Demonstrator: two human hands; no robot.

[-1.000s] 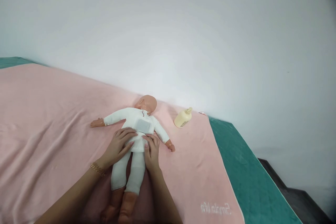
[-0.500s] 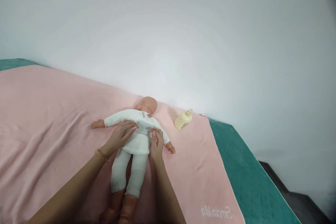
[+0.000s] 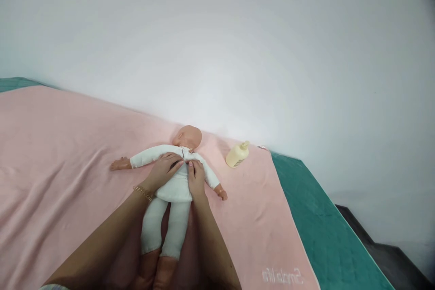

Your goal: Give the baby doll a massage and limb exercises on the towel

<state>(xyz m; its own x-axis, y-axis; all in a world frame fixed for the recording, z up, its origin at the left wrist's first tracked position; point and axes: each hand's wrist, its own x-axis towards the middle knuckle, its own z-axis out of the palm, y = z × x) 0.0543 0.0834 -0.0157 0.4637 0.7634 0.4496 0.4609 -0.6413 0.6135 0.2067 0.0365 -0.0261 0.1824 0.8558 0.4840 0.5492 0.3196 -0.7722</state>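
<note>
Doll [image 3: 173, 190] | face-down on pink blanket [image 3: 258, 217] | left hand [image 3: 197, 176], right hand [image 3: 165, 170]: loosely curled, pressed on its upper back | bottle [image 3: 237, 155] nearby

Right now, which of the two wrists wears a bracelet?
The left wrist: a gold-coloured bracelet circles it, while the right wrist is bare.

One head cam, on the wearer, looking forward and steeply down. Mid-range: most of the doll [image 3: 175, 190] fits, at 7 o'clock. Wall [image 3: 217, 45] at 12, its base slanting from 9 to 4; pink blanket [image 3: 265, 217] at 6.
</note>
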